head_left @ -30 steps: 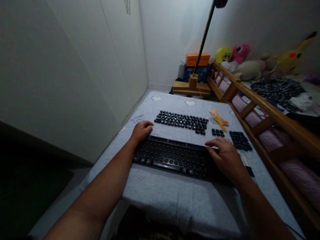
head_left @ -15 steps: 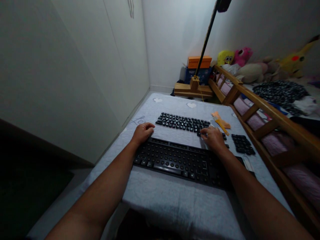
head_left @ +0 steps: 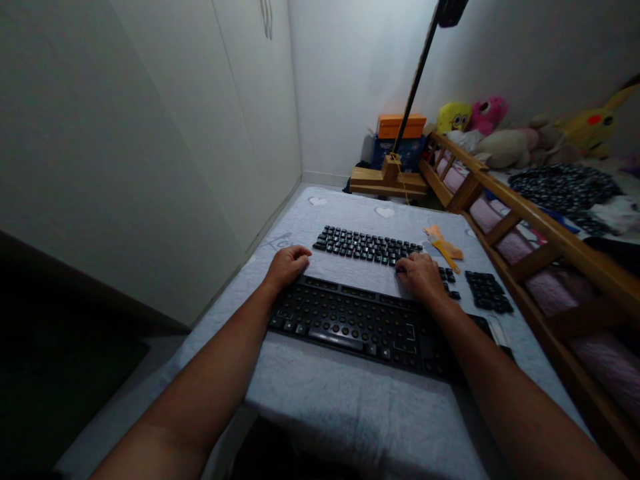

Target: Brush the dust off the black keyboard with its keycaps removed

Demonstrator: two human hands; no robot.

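Note:
A black keyboard point(head_left: 345, 310) lies across the cloth, most of its keys removed and bare key posts showing; the space bar point(head_left: 335, 339) and a few bottom-row keys are in place. Loose black keycaps point(head_left: 367, 245) lie in rows behind it. My right hand point(head_left: 419, 277) is at the right end of these rows, fingertips pinched down on a dark keycap that is mostly hidden. Beside the keyboard's upper left corner rests my left hand point(head_left: 289, 265), loosely curled, thumb a little apart from the fingers, with nothing visible in it.
More loose keycaps point(head_left: 487, 291) sit to the right. Beyond them are a yellow-handled brush point(head_left: 445, 255) and an orange cloth point(head_left: 453, 250). A wooden bed rail point(head_left: 525, 203) borders the right side, a white cabinet point(head_left: 200, 120) the left. A lamp stand point(head_left: 390, 177) stands behind.
My right hand has shifted slightly left and lowered its fingertips onto the keycap. My left hand stays in place. The view has tilted slightly.

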